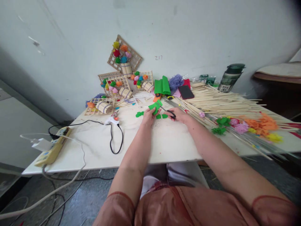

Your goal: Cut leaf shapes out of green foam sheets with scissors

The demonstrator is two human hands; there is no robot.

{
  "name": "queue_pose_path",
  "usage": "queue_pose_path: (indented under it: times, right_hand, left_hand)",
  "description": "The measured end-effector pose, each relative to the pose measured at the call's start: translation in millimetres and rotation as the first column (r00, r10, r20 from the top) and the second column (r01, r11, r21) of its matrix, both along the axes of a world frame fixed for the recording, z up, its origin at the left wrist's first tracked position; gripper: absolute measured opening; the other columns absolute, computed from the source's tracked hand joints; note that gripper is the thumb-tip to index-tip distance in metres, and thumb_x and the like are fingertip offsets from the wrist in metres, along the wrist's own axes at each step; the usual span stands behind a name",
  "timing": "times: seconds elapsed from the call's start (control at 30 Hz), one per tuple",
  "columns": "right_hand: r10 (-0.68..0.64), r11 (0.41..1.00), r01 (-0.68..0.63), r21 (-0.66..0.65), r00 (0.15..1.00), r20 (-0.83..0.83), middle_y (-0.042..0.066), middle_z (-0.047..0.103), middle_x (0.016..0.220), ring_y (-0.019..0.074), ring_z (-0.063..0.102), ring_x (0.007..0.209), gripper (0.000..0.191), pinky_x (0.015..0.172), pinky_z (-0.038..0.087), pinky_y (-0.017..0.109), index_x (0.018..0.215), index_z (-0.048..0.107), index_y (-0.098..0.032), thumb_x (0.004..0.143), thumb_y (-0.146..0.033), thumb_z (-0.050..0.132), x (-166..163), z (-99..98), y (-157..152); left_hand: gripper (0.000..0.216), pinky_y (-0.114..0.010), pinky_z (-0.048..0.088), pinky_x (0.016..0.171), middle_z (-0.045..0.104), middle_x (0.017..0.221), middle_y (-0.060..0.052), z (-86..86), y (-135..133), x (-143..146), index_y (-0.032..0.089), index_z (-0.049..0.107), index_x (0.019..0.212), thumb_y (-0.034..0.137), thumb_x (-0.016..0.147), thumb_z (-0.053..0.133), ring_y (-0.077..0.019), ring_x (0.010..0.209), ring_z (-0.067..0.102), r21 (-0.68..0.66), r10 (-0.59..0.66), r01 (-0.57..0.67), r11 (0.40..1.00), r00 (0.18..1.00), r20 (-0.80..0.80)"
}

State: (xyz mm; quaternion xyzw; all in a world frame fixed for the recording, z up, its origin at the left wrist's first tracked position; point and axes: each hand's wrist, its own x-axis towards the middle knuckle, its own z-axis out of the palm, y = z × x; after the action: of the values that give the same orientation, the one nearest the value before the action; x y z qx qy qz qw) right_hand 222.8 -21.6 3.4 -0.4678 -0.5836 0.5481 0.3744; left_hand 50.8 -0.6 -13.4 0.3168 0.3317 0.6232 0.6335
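The left hand (148, 115) pinches a bright green, folded-looking paper piece (154, 108), which sticks out from its fingertips toward one o'clock. At three o'clock from it, the right hand (178, 115) is curled around the black handles of a pair of metal-bladed scissors (173, 115), the blades pointing to ten o'clock and meeting the paper; how far they are spread is unclear. Small green paper cutouts (165, 116) lie between the hands on the white table (174, 144), with more at ten o'clock, just beside the left hand. A green paper roll (162, 85) sits at one o'clock beyond the left hand, long pale wooden sticks (216, 99) spread at two o'clock from the right hand, and a white corded glue gun (112, 120) rests at nine o'clock from the left.
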Motion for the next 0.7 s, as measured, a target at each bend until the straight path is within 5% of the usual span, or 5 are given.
queue_pose_path:
  times: [0.37, 0.7]
  right_hand:
    - [0.041, 0.999, -0.040, 0.034, 0.999, -0.032, -0.002, 0.055, 0.047, 0.0054, 0.045, 0.033, 0.032, 0.027, 0.022, 0.016, 0.069, 0.059, -0.016, 0.075, -0.044, 0.074, 4.6, -7.0, 4.9]
    - [-0.029, 1.000, 0.028, -0.012, 0.996, -0.079, -0.005, 0.049, 0.046, 0.0029, 0.038, 0.032, 0.024, 0.030, 0.026, 0.015, 0.066, 0.058, -0.016, 0.074, -0.031, 0.076, 1.6, 3.4, -3.4]
  left_hand:
    - [0.009, -0.041, 0.056, 0.092, 0.069, 0.071, -0.006, 8.6, -10.1, 4.1, 0.010, 0.061, 0.071, 0.004, 0.072, 0.068, -0.0226, 0.090, 0.072, -0.030, -0.077, 0.076, 0.997, 0.997, -0.020]
    - [0.011, -0.044, 0.053, 0.095, 0.072, 0.077, -0.009, 10.0, -11.5, 4.2, 0.011, 0.060, 0.070, 0.005, 0.068, 0.069, -0.0259, 0.099, 0.070, -0.030, -0.090, 0.090, 0.996, 0.996, -0.011]
